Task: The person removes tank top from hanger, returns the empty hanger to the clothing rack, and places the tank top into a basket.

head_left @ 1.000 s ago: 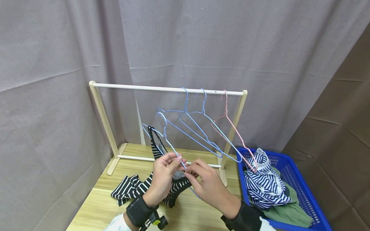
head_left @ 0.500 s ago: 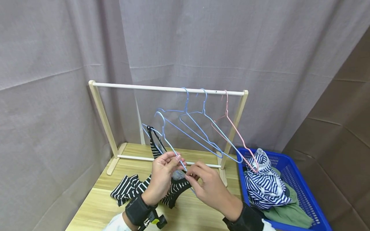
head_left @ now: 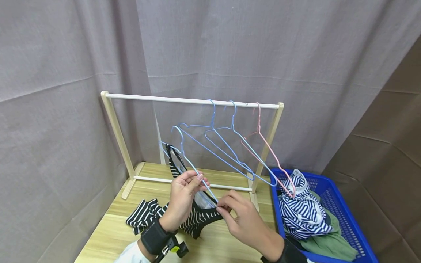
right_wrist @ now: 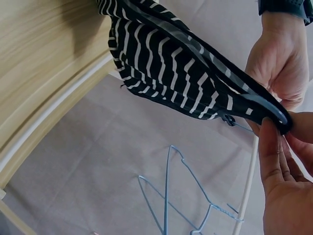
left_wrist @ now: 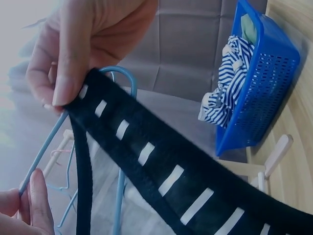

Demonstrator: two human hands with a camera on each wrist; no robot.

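My left hand (head_left: 184, 191) pinches the arm of a light blue wire hanger (head_left: 189, 160) between thumb and fingers. A black-and-white striped sleeveless top (head_left: 200, 218) has one strap over the hanger's far left arm; its lower part lies bunched on the table. With thumb and fingertips my right hand (head_left: 243, 217) pinches the other strap (right_wrist: 257, 110) at the hanger's near end. In the left wrist view this strap (left_wrist: 146, 147) stretches taut from the right fingertips, and the left hand (left_wrist: 29, 208) grips the hanger's wire below.
A wooden rack with a white rail (head_left: 158, 98) stands behind the hands. Two blue hangers (head_left: 213, 126) and a pink hanger (head_left: 268, 146) hang at its right. A blue basket (head_left: 345, 212) of clothes, with a striped garment (head_left: 300, 208) and green cloth (head_left: 335, 237), is at the right.
My right hand has moved right and slightly down with the strap, away from the left hand. The left hand and the hanger have shifted a little left, widening the top's neck opening.
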